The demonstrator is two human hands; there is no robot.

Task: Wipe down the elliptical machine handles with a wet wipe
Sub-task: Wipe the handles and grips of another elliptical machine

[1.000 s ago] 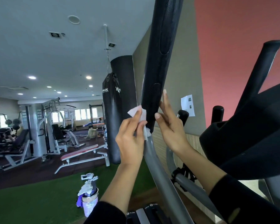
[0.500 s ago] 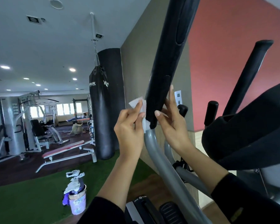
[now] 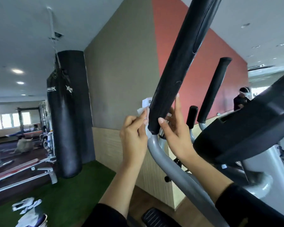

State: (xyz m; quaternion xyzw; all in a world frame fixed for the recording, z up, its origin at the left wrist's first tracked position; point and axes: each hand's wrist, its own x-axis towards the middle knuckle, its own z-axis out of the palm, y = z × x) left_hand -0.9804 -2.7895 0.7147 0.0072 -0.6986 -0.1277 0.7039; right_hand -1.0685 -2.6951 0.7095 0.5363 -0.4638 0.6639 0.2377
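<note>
The left hand (image 3: 134, 136) pinches the wipe (image 3: 142, 111) (white, crumpled) against the handle (image 3: 179, 63) at its lower end, while the right hand (image 3: 175, 133) touches the other side with straight fingers.

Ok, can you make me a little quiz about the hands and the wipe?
1. Fill in: the right hand touches the black ___.
2. Who pinches the wipe? A) the left hand B) the right hand C) nobody
3. True or false: the wipe sits at the top end of the handle.

Key: 1 handle; 2 A; 3 false, it sits at the bottom end.
</note>
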